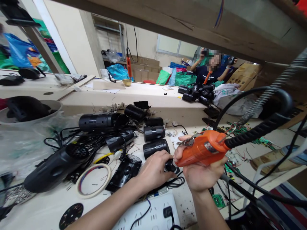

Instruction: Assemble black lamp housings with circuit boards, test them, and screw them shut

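In the head view, my right hand (203, 177) is wrapped around an orange electric screwdriver (202, 149) that hangs from a coiled spring (266, 91). A thick black cable runs out of its back end. The screwdriver's tip points left and down towards my left hand (154, 167), but the hands hide the bit. My left hand is closed on a small black part (171, 166), mostly covered by the fingers. Just behind it lies a black cylindrical housing (155, 147). A black rectangular piece (126, 172) lies to the left of my left wrist.
Several black cylinders and tangled cables spread across the bench. A tape roll (93, 180), a black perforated disc (71, 216) and a white power strip (153, 212) lie near me. Green circuit boards (259, 140) are scattered on the right. Across the bench, a person (208, 75) holds black objects.
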Available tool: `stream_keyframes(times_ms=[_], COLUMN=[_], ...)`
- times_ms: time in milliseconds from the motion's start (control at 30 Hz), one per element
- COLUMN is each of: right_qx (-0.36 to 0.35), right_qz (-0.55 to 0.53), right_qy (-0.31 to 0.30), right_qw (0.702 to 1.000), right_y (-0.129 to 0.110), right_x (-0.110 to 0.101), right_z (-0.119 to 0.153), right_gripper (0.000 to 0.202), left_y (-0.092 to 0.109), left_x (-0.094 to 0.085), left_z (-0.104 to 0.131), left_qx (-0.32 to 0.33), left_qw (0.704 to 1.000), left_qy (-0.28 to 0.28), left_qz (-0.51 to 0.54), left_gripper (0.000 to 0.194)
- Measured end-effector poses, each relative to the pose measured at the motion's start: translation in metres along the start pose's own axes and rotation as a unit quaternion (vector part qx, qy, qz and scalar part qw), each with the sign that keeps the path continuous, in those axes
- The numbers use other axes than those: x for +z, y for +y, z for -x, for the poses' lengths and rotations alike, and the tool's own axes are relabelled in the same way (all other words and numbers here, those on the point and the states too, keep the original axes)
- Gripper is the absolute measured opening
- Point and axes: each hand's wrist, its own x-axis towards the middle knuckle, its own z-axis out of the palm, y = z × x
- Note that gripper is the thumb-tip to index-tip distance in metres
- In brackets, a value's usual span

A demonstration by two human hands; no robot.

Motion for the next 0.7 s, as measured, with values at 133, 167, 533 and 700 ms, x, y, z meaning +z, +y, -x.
stream_keyframes(times_ms=[133,167,533,700], right_qx=[-0.045,-0.061,-0.103,-0.104], right_qz=[-0.014,-0.015,-0.002,-0.005], right_qy=[0.005,0.015,0.104,0.108], right_qw=[0.999,0.998,0.989,0.989], right_y=[-0.007,-0.009,-0.012,-0.012], right_x=[-0.004,-0.006,-0.023,-0.022], right_z=[0.005,0.006,0.015,0.017], right_gripper=[0.071,0.072,0.067,0.056], left_y=[0.0,0.0,-0.035,-0.046], left_x=[-0.001,-0.003,-0.096,-0.113], left_z=[0.001,0.002,0.06,0.118], left_qx=[-0.006,-0.008,-0.101,-0.178], left_qw=[0.999,0.999,0.98,0.968], left_qy=[0.012,0.018,0.17,0.174], left_qz=[0.029,0.042,0.019,-0.028], left_gripper=[0.031,0.034,0.05,0.049])
